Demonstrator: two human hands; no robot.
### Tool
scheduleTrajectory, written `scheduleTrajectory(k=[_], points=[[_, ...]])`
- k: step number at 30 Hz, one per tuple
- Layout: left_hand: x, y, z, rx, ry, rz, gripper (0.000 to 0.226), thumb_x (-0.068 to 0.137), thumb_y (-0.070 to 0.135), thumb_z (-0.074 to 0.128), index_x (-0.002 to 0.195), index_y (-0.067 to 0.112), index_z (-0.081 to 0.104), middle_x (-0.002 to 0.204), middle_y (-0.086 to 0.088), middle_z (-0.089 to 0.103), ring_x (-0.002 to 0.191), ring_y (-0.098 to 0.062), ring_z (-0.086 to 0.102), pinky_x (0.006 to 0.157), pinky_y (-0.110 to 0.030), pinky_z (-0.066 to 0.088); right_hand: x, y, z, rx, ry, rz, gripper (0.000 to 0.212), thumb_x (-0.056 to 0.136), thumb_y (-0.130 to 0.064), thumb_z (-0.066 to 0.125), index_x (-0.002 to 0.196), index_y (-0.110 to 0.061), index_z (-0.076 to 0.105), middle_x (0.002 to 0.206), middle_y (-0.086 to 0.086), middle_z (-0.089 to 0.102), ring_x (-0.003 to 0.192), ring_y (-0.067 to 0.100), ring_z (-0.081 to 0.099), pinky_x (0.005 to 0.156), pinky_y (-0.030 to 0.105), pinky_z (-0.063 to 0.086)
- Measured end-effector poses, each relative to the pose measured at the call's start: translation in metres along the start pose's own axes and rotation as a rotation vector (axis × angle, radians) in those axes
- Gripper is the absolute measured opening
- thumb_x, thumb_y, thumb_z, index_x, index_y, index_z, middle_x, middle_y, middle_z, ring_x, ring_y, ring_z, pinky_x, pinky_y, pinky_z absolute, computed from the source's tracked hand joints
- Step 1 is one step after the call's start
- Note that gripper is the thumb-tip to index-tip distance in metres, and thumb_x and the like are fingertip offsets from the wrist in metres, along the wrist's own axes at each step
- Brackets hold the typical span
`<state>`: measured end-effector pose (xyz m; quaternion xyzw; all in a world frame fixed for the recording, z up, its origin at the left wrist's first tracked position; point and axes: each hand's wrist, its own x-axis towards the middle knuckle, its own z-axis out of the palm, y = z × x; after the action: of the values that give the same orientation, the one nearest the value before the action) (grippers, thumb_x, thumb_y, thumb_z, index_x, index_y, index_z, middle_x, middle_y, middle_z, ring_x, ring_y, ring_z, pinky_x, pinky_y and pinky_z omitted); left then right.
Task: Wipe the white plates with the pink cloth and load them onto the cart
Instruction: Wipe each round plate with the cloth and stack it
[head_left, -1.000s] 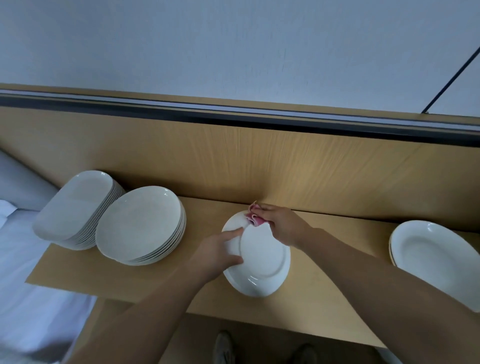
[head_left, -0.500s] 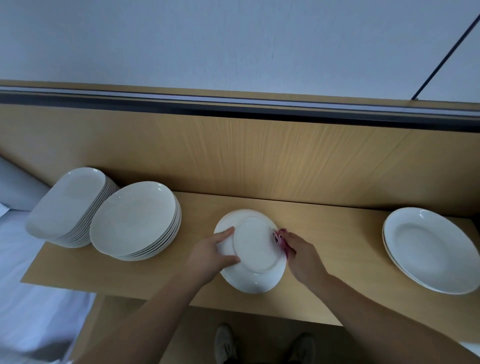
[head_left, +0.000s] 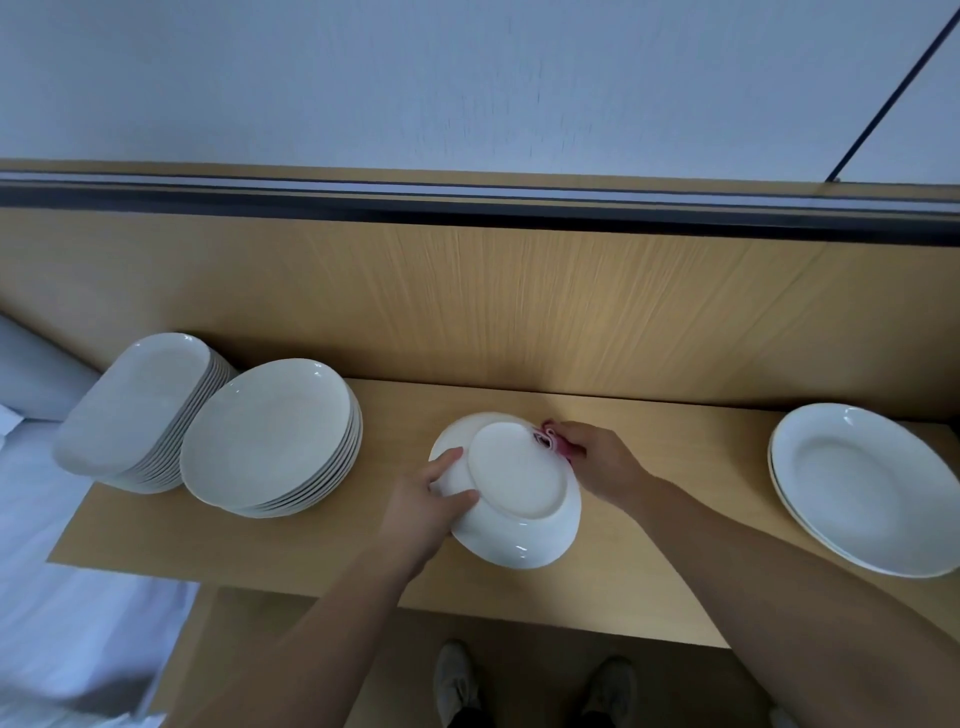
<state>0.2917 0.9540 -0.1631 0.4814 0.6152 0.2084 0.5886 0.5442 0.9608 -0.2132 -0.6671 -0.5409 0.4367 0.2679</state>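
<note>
At the plate (head_left: 514, 483) held underside up over the wooden top (head_left: 649, 551), my left hand (head_left: 426, 504) clamps its left rim and my right hand (head_left: 597, 467) pinches the pink cloth (head_left: 550, 441) onto its far-right rim. I judge firm cloth pressure, rotating the plate beneath, works best. Count: one plate held, one cloth; oval stack (head_left: 140, 410) and round stack (head_left: 270, 436) left of the plate, shallow stack (head_left: 857, 483) right of it

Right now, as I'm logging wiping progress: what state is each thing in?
Held plate: underside up, rim gripped by left hand.
Pink cloth: bunched in right hand, against the plate's far rim.
Round plate stack: stacked, face up, untouched.
Oblong plate stack: stacked, face up, untouched.
Right-side plates: stacked, face up, untouched.
</note>
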Motion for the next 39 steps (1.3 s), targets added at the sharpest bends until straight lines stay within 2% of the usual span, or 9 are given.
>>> scheduleTrajectory(k=[5,10,14,20,26,32,34,36,39], points=[[-0.005,-0.006,0.005,-0.035,0.034,-0.015,0.057,0.083,0.021,0.071,0.134,0.038,0.053,0.130,0.000,0.048,0.119,-0.026,0.049,0.098,-0.049,0.050,-0.043,0.001,0.016,0.125,0.194,0.033,0.025,0.097,-0.006,0.053,0.106,-0.020,0.072,0.098,-0.014,0.068,0.091,-0.002,0.058,0.079,-0.001,0.035],[-0.012,-0.013,0.018,-0.039,0.065,0.022,0.056,0.084,0.022,0.070,0.135,0.038,0.051,0.130,0.001,0.053,0.117,-0.022,0.051,0.097,-0.044,0.050,-0.084,0.007,0.038,0.335,0.302,0.116,0.025,0.101,-0.009,0.045,0.097,-0.020,0.067,0.094,0.000,0.066,0.083,-0.008,0.059,0.073,0.002,0.039],[-0.020,-0.017,0.032,-0.010,0.061,0.062,0.050,0.092,0.021,0.061,0.138,0.035,0.047,0.125,0.002,0.052,0.111,-0.016,0.050,0.088,-0.027,0.047,-0.067,0.018,0.022,0.106,0.278,0.063,0.027,0.099,-0.005,0.048,0.115,-0.012,0.068,0.102,-0.004,0.066,0.095,0.001,0.057,0.081,-0.001,0.035],[-0.010,-0.015,0.026,-0.152,-0.032,-0.036,0.056,0.088,0.009,0.063,0.130,0.043,0.047,0.132,0.001,0.042,0.118,-0.027,0.048,0.091,-0.047,0.054,-0.032,0.017,-0.006,-0.020,0.161,-0.010,0.028,0.098,-0.005,0.049,0.117,-0.013,0.068,0.109,-0.004,0.065,0.104,0.011,0.056,0.083,-0.001,0.033],[-0.002,-0.015,0.025,-0.238,-0.046,-0.035,0.056,0.090,0.008,0.063,0.134,0.039,0.048,0.133,0.001,0.047,0.121,-0.026,0.047,0.094,-0.048,0.052,-0.024,0.014,-0.006,0.055,0.135,0.056,0.025,0.099,-0.012,0.051,0.115,-0.017,0.069,0.105,-0.010,0.067,0.104,0.008,0.057,0.082,-0.001,0.034],[-0.008,-0.016,0.038,-0.275,0.046,-0.033,0.056,0.089,0.006,0.063,0.137,0.032,0.049,0.122,0.003,0.051,0.115,-0.024,0.051,0.093,-0.043,0.054,-0.063,-0.001,0.015,0.159,0.317,0.121,0.027,0.100,-0.019,0.051,0.123,-0.017,0.065,0.103,-0.019,0.063,0.096,-0.009,0.055,0.080,-0.006,0.032],[-0.012,-0.018,0.043,-0.275,0.069,-0.043,0.055,0.089,0.006,0.063,0.135,0.034,0.050,0.122,0.002,0.052,0.112,-0.023,0.053,0.093,-0.045,0.054,-0.083,0.000,0.031,0.127,0.352,0.105,0.031,0.100,-0.019,0.052,0.129,-0.015,0.061,0.120,-0.013,0.063,0.104,-0.012,0.055,0.087,-0.002,0.035],[-0.017,-0.020,0.049,-0.276,0.070,-0.016,0.056,0.089,0.007,0.062,0.134,0.036,0.049,0.123,0.002,0.053,0.110,-0.020,0.054,0.090,-0.042,0.055,-0.101,0.006,0.046,0.043,0.345,0.086,0.038,0.100,-0.015,0.050,0.138,-0.014,0.052,0.138,-0.010,0.050,0.124,-0.002,0.046,0.107,0.014,0.033],[-0.026,-0.023,0.054,-0.171,0.067,0.069,0.052,0.091,0.012,0.060,0.134,0.038,0.045,0.121,0.008,0.054,0.109,-0.014,0.053,0.087,-0.026,0.053,-0.106,0.019,0.049,-0.080,0.295,0.049,0.044,0.100,-0.009,0.047,0.143,-0.014,0.043,0.149,-0.003,0.038,0.140,0.015,0.032,0.118,0.031,0.022]])
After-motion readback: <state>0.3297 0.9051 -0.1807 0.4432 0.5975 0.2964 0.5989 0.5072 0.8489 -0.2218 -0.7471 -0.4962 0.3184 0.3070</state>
